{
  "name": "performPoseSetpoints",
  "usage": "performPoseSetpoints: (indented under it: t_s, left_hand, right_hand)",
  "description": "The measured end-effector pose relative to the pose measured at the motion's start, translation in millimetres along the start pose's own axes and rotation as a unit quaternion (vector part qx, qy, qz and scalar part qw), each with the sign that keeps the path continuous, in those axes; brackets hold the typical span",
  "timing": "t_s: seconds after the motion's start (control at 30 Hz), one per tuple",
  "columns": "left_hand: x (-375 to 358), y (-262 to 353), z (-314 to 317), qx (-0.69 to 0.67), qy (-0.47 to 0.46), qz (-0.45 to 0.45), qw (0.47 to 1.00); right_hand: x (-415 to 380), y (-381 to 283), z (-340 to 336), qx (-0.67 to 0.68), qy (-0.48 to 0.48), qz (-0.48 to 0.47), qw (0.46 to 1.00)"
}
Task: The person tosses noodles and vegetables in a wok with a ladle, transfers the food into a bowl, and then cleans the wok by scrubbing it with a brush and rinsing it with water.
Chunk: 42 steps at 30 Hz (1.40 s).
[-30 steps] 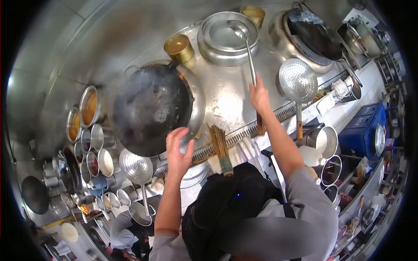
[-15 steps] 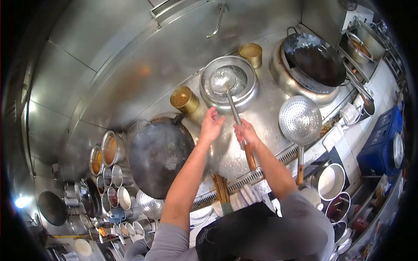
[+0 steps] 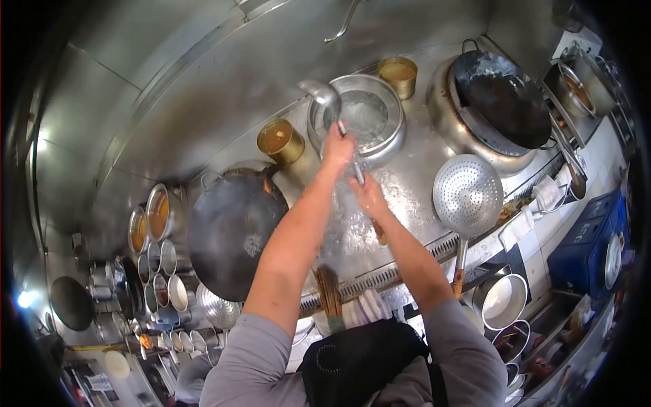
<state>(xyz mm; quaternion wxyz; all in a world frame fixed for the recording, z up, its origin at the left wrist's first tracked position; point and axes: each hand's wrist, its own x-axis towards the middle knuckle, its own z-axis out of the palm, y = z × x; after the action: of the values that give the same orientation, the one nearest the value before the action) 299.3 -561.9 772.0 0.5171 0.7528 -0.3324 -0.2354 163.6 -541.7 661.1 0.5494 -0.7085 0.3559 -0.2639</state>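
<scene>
A metal ladle [image 3: 327, 97] with a wooden handle end is tilted over the counter, its bowl raised above the left rim of a round steel pot of water [image 3: 396, 139]. My left hand [image 3: 338, 152] is closed around the ladle's shaft just below the bowl. Lower on the same shaft, my right hand [image 3: 370, 197] is closed too, with the wooden end sticking out beneath it. Water seems to be running or splashing near my hands. Left of the pot stands a gold-coloured tin [image 3: 280, 142] with brownish contents; another gold tin [image 3: 399, 76] is behind it on the right.
A dark wok [image 3: 230, 237] lies at left, with a small flame at its edge. Another wok [image 3: 502, 102] rests tilted on a burner at right. A perforated skimmer [image 3: 468, 195] lies near the front edge. A bamboo brush [image 3: 329, 292] sits close to my body. Several sauce pots stand at left.
The ladle has swung leftward and its bowl has lifted out of the pot. My left hand, open and apart before, has taken hold of the shaft. My right hand has slid lower-left.
</scene>
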Motion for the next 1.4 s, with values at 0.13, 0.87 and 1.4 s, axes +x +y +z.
performPoseSetpoints:
  t_s: [0.13, 0.87, 1.4]
  left_hand:
    - [-49.9, 0.9, -39.1, 0.102, -0.056, 0.132, 0.984]
    - [-389.7, -76.9, -264.6, -0.154, 0.106, -0.144, 0.972]
    - [-370.4, -71.8, -268.2, -0.088, 0.137, -0.069, 0.984]
  right_hand:
    - [-6.3, -42.7, -36.6, -0.048, 0.057, 0.045, 0.996]
    - [136.3, -138.8, -33.4, 0.221, -0.09, 0.16, 0.958]
    - [134.7, 53.2, -84.4, 0.0, -0.076, 0.124, 0.989]
